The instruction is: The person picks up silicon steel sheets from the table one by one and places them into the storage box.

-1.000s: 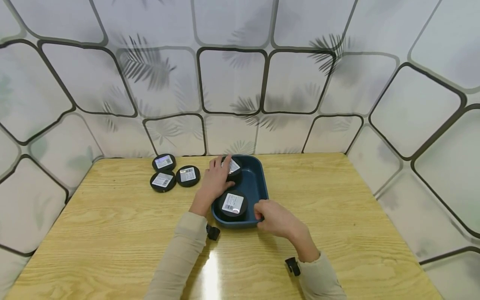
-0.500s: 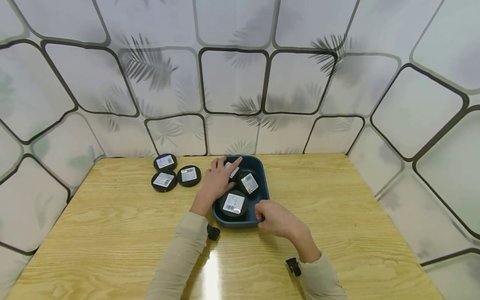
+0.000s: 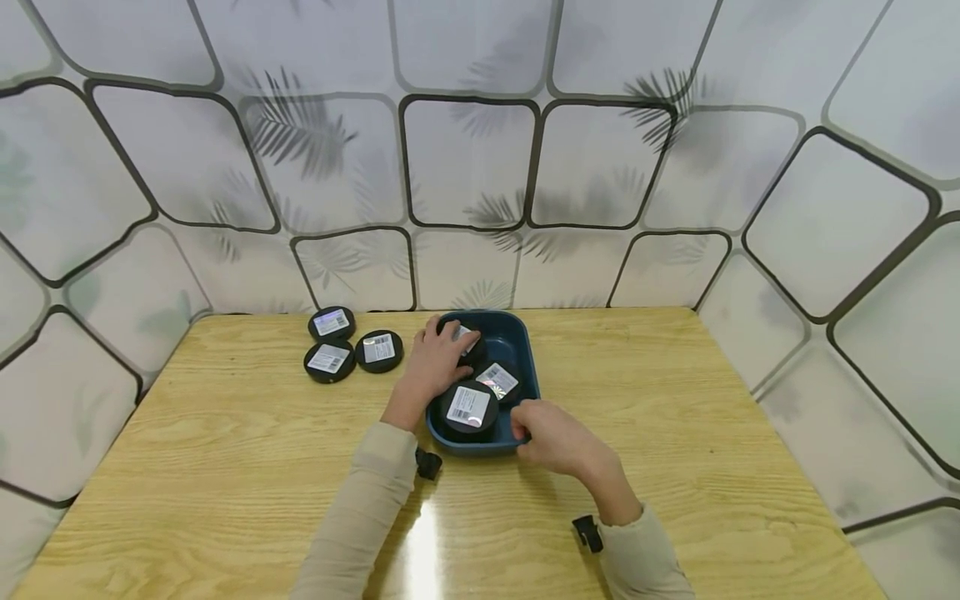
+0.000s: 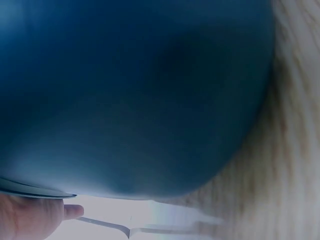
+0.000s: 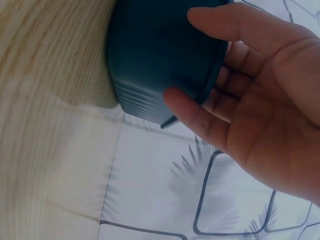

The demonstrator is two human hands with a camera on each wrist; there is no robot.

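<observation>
A blue tray (image 3: 527,354) with rounded corners stands on the table and contains several black round discs with white barcode labels. My left hand (image 3: 427,367) reaches over the tray's left rim, fingers curled over a disc (image 3: 472,353) at the back left. A flat disc (image 3: 500,379) lies just in front of it, partly under the raised front disc (image 3: 469,408). At the front right corner my right hand (image 3: 561,439) grips the rim; the right wrist view shows its thumb outside the tray wall (image 5: 155,65). The tray's outer wall (image 4: 130,110) fills most of the left wrist view.
Left of the tray, a group of three more labelled black discs (image 3: 378,352) lies on the wooden table (image 3: 225,467). A patterned backdrop (image 3: 472,167) rises behind the table and along both sides.
A disc has come into view in the tray's middle, first tilted, now lying flatter by the front disc. My left fingers have drawn in over the back disc. My right hand stays on the rim.
</observation>
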